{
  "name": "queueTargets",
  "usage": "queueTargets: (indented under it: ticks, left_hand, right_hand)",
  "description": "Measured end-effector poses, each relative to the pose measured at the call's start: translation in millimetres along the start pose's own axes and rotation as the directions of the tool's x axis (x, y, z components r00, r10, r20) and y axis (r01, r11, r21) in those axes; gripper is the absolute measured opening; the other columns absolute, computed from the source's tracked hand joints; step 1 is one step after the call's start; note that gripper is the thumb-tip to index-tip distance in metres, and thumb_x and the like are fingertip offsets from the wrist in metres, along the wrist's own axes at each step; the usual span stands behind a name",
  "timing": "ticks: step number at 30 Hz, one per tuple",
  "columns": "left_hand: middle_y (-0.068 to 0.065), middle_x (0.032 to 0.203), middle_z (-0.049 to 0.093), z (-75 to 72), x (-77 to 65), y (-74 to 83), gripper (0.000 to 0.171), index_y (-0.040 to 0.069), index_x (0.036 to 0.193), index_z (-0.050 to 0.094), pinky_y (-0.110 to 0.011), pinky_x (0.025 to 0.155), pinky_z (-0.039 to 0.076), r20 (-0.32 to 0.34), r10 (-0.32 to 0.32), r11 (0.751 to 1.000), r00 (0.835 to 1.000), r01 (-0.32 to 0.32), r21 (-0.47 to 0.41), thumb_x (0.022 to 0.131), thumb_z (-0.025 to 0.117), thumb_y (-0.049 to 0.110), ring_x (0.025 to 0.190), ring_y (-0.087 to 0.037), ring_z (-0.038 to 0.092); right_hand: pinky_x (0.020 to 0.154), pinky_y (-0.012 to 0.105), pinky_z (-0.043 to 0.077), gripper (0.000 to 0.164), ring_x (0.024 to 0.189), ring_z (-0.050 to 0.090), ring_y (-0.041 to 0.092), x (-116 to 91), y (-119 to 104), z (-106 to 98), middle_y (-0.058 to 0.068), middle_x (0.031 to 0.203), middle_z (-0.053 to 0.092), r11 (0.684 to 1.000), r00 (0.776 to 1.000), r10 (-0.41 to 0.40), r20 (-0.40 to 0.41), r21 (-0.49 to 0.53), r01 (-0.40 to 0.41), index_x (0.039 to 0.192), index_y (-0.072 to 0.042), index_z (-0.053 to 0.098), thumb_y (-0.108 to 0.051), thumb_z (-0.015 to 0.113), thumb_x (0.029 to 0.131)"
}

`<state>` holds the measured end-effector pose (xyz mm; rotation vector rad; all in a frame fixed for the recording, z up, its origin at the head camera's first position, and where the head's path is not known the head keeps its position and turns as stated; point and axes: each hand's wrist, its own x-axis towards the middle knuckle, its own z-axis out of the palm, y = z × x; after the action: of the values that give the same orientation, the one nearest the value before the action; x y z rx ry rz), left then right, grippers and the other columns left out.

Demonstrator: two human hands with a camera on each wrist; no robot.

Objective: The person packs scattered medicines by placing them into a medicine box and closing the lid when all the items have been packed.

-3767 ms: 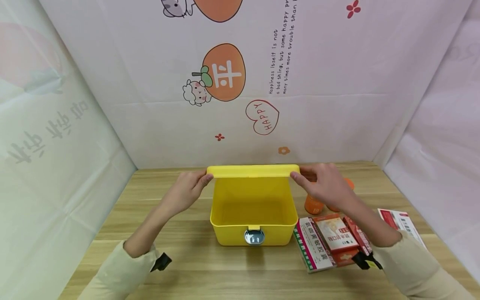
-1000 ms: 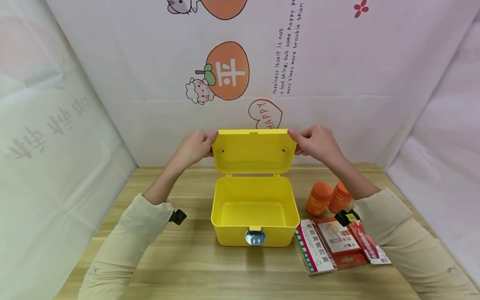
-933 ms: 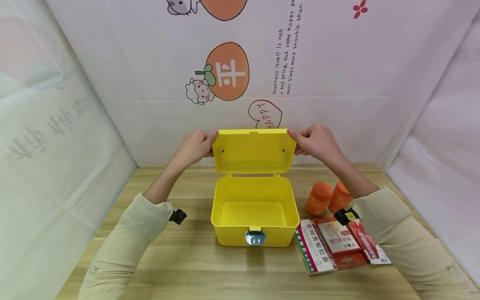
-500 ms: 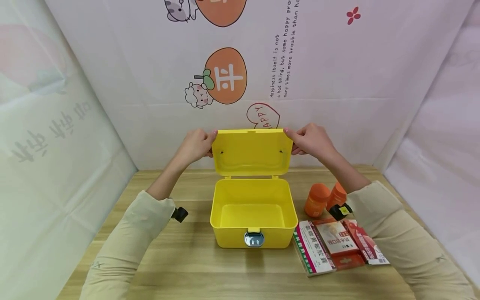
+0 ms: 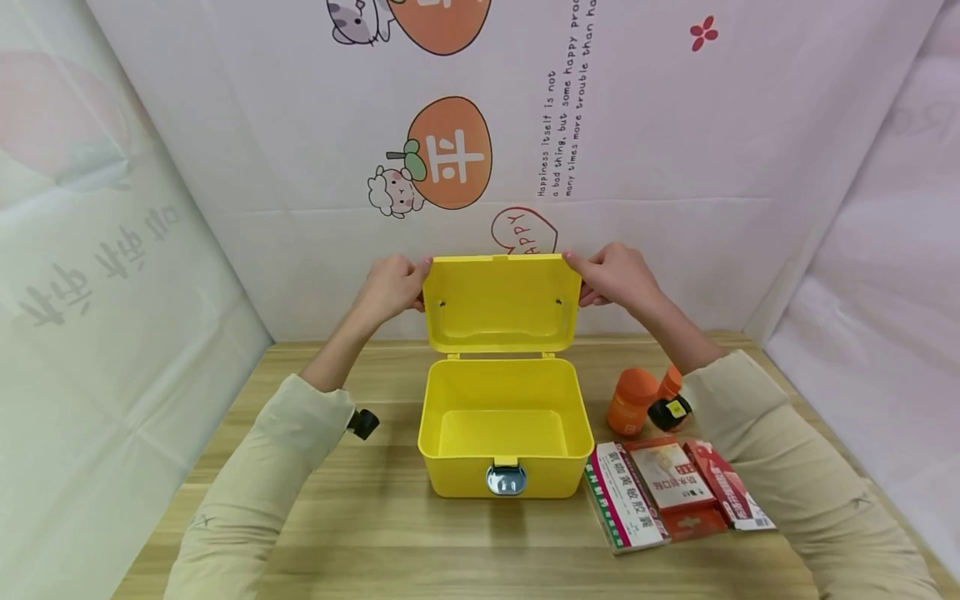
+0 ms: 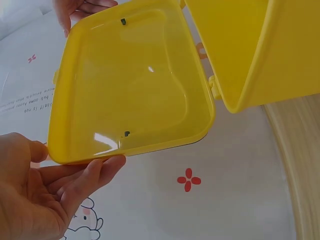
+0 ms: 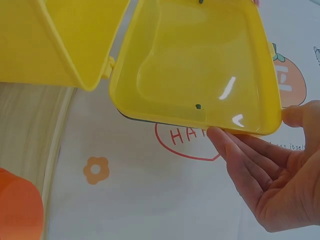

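A yellow plastic storage box (image 5: 457, 477) sits on the wooden table with its hinged lid (image 5: 501, 304) raised upright behind it, inner face toward me. No contents show inside. A silver latch (image 5: 507, 481) is on the front wall. My left hand (image 5: 390, 290) grips the lid's upper left corner, thumb at the edge and fingers behind the side. At the opposite upper corner, my right hand (image 5: 617, 277) pinches the lid the same way. In the left wrist view the left fingers (image 6: 82, 182) lie along the lid's side; the right wrist view shows the right fingers (image 7: 250, 162) likewise.
Right of the box stand two orange bottles, the nearer bottle (image 5: 632, 402) in front; my right wrist strap partly covers the other. Several medicine boxes lie near them, among them a white-and-green box (image 5: 628, 500) and a red box (image 5: 726, 485). A printed cloth (image 5: 660, 108) hangs behind.
Since the oldest frame, both hands have swung the lid up and back from a half-raised position until it stands upright. Over the last second it has barely moved; the right forearm has shifted slightly inward.
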<state>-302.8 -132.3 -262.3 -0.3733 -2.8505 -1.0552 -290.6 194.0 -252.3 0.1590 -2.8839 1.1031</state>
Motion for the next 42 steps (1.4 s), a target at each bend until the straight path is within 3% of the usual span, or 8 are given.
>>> queueTargets:
  ticks: [4, 10, 17, 23, 29, 33, 42]
  left_hand:
    - [-0.015, 0.080, 0.074, 2.6, 3.1, -0.7, 0.057, -0.002, 0.081, 0.073, -0.024, 0.051, 0.043, -0.019, 0.002, 1.000, 1.000, -0.003, -0.011, 0.107, 0.041, 0.038, 0.065, -0.021, 0.069]
    - [-0.017, 0.081, 0.075, 8.1, 5.3, -6.8, 0.053, -0.004, 0.077, 0.073, -0.024, 0.052, 0.050, -0.078, 0.062, 0.996, 0.995, -0.067, -0.056, 0.107, 0.043, 0.028, 0.066, -0.021, 0.072]
    - [-0.012, 0.063, 0.068, 11.1, 6.7, -9.7, 0.048, -0.002, 0.066, 0.068, -0.022, 0.042, 0.030, -0.120, 0.121, 0.992, 0.985, -0.124, -0.020, 0.104, 0.044, 0.018, 0.058, -0.020, 0.066]
    - [-0.017, 0.078, 0.074, 13.2, 8.0, -13.8, 0.033, -0.004, 0.086, 0.077, -0.021, 0.045, 0.041, -0.135, 0.173, 0.985, 0.976, -0.172, 0.017, 0.100, 0.050, 0.009, 0.066, -0.024, 0.072]
    - [-0.018, 0.088, 0.077, 18.1, 10.5, -18.9, 0.023, -0.006, 0.102, 0.076, -0.030, 0.064, 0.061, -0.143, 0.183, 0.983, 0.973, -0.182, 0.021, 0.096, 0.055, 0.002, 0.072, -0.026, 0.075]
    - [-0.019, 0.090, 0.077, 20.8, 12.5, -22.6, 0.021, -0.007, 0.102, 0.075, -0.035, 0.070, 0.063, -0.155, 0.173, 0.985, 0.973, -0.174, 0.009, 0.096, 0.057, 0.000, 0.072, -0.026, 0.075]
    - [-0.018, 0.085, 0.077, 24.6, 16.2, -27.1, 0.018, -0.006, 0.099, 0.076, -0.037, 0.068, 0.062, -0.195, 0.178, 0.984, 0.965, -0.176, 0.026, 0.095, 0.060, 0.002, 0.070, -0.025, 0.074]
  right_hand:
    - [0.057, 0.021, 0.056, 0.067, 0.057, 0.069, 0.010, 3.5, 1.6, 0.3, 0.016, 0.079, 0.076, 1.000, 1.000, -0.003, 0.001, 0.002, 0.003, 0.097, 0.007, 0.075, -0.057, 0.051, 0.098]
    - [0.062, 0.022, 0.058, 0.068, 0.062, 0.071, 0.011, 6.6, 6.1, 1.9, 0.020, 0.089, 0.076, 1.000, 1.000, 0.006, -0.007, 0.025, -0.006, 0.106, 0.007, 0.074, -0.057, 0.053, 0.097]
    - [0.064, 0.021, 0.059, 0.059, 0.066, 0.072, 0.011, 7.4, 12.2, 3.8, 0.021, 0.094, 0.076, 0.998, 1.000, -0.020, -0.018, 0.054, 0.021, 0.112, 0.007, 0.073, -0.048, 0.056, 0.099]
    - [0.068, 0.021, 0.060, 0.043, 0.072, 0.072, 0.011, 8.5, 16.5, 7.9, 0.024, 0.103, 0.074, 0.997, 0.999, -0.033, -0.021, 0.076, 0.034, 0.116, 0.006, 0.071, -0.031, 0.058, 0.100]
    - [0.074, 0.026, 0.062, 0.033, 0.082, 0.074, 0.020, 12.2, 22.9, 13.0, 0.025, 0.108, 0.073, 0.995, 0.998, -0.067, -0.021, 0.070, 0.068, 0.118, 0.006, 0.070, -0.018, 0.061, 0.098]
    - [0.075, 0.028, 0.062, 0.029, 0.084, 0.075, 0.023, 15.5, 25.6, 15.7, 0.024, 0.106, 0.074, 0.995, 0.997, -0.078, -0.027, 0.058, 0.079, 0.117, 0.006, 0.070, -0.014, 0.063, 0.097]
    - [0.083, 0.042, 0.061, 0.026, 0.082, 0.076, 0.024, 21.6, 29.7, 21.4, 0.027, 0.106, 0.073, 0.994, 0.995, -0.082, -0.058, 0.073, 0.086, 0.114, 0.008, 0.071, -0.008, 0.065, 0.095]
